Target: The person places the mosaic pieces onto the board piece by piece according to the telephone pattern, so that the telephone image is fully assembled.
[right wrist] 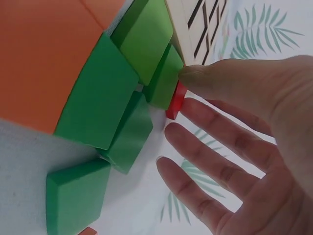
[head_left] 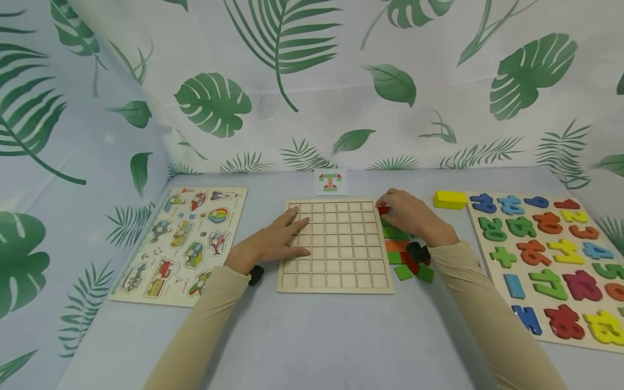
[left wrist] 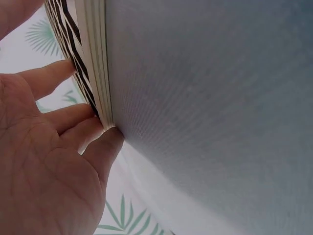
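Note:
A wooden grid board (head_left: 335, 288) with square compartments lies in the middle of the table. My left hand (head_left: 273, 238) rests spread on its left side; in the left wrist view the fingertips (left wrist: 110, 142) touch the board's edge (left wrist: 100, 63). At the board's far right corner my right hand (head_left: 411, 214) pinches a red block (head_left: 383, 209) between thumb and fingers. In the right wrist view this red block (right wrist: 177, 100) shows only partly, the thumb and fingers covering the rest. Green blocks (right wrist: 98, 93), orange blocks (right wrist: 44, 58) and red ones lie along the board's right side.
Behind the board stands a small card (head_left: 331, 182) with a T-shaped block pattern. A picture puzzle (head_left: 187, 244) lies left, a number puzzle (head_left: 526, 216) right. A yellow block (head_left: 449, 200) sits near the number puzzle. Leaf-patterned cloth (head_left: 312, 81) rises behind the table.

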A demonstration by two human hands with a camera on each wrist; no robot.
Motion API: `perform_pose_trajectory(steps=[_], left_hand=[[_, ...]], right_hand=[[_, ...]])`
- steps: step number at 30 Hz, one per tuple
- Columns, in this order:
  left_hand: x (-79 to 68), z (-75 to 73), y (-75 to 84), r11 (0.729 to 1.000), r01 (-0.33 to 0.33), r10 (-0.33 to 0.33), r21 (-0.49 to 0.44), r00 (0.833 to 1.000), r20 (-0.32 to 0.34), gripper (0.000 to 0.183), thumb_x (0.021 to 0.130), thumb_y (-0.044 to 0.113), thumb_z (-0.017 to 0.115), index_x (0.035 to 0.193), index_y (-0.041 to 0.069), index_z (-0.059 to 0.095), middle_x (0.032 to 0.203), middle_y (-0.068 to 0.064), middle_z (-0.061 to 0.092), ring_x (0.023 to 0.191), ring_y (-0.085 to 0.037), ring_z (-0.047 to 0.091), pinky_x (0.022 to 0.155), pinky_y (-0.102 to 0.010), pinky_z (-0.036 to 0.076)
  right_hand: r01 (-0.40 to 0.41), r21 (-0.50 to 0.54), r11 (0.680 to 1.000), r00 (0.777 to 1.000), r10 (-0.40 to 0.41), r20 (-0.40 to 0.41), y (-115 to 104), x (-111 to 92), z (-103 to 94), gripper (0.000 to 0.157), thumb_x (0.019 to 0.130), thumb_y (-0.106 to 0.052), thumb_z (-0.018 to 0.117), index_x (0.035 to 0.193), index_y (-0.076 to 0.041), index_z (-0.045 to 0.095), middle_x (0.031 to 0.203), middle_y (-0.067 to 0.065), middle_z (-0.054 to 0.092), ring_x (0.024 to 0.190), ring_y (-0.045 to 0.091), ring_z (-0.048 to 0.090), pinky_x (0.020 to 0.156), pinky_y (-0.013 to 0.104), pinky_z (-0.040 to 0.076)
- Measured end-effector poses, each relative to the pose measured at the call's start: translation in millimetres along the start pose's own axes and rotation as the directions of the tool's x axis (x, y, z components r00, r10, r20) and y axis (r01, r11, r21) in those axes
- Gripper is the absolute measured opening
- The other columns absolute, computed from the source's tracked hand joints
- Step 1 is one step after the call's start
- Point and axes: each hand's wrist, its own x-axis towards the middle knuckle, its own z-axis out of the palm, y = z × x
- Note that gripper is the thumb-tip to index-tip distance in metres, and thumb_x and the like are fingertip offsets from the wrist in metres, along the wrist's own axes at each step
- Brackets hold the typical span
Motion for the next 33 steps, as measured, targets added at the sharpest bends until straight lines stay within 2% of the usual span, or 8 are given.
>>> perform_pose_trajectory(steps=[9, 16, 24, 33], left_hand=[[-2.9, 4.7, -6.6, 0.999, -0.003, 0.001, -0.043, 0.999, -0.037, 0.085, 0.106, 0.048, 0.060, 0.169, 0.011, 0.018, 0.176, -0.014, -0.002, 0.162, -0.033, 0.001, 0.125, -0.057, 0.021], [-6.9, 5.3, -9.1, 0.997, 0.053, -0.058, -0.054, 0.994, -0.089, 0.086, 0.106, 0.049, 0.059, 0.168, 0.007, 0.018, 0.175, -0.019, -0.003, 0.161, -0.036, 0.002, 0.125, -0.056, 0.021], [-6.7, 1.4, -8.2, 0.996, 0.064, -0.067, -0.063, 0.996, -0.053, 0.088, 0.106, 0.049, 0.058, 0.169, 0.007, 0.014, 0.174, -0.019, -0.010, 0.161, -0.036, -0.002, 0.127, -0.052, 0.017], [-4.6, -3.7, -8.7, 0.998, 0.048, -0.048, -0.051, 0.999, 0.001, 0.087, 0.108, 0.046, 0.057, 0.167, 0.003, 0.010, 0.172, -0.021, -0.016, 0.160, -0.034, -0.006, 0.128, -0.049, 0.014]], right_hand=[[-0.019, 0.081, 0.997, 0.998, 0.023, -0.053, 5.0, 2.1, 3.4, 0.022, 0.097, 0.004, 0.069, 0.119, 0.008, 0.070, 0.112, 0.022, 0.067, 0.104, 0.039, 0.063, 0.093, 0.053, 0.053], [-0.048, 0.138, 0.989, 0.996, 0.058, -0.071, 8.4, 3.0, 4.8, 0.019, 0.099, -0.001, 0.070, 0.113, 0.010, 0.071, 0.108, 0.024, 0.067, 0.100, 0.039, 0.064, 0.090, 0.052, 0.053], [-0.029, 0.154, 0.988, 0.996, 0.042, -0.083, 12.1, 5.7, 5.3, 0.018, 0.099, -0.003, 0.071, 0.110, 0.011, 0.073, 0.105, 0.024, 0.065, 0.096, 0.039, 0.065, 0.086, 0.051, 0.055], [-0.041, 0.169, 0.985, 0.998, 0.048, -0.040, 10.5, 3.7, 2.7, 0.026, 0.098, -0.007, 0.073, 0.115, 0.013, 0.071, 0.106, 0.025, 0.063, 0.095, 0.037, 0.065, 0.086, 0.051, 0.055]])
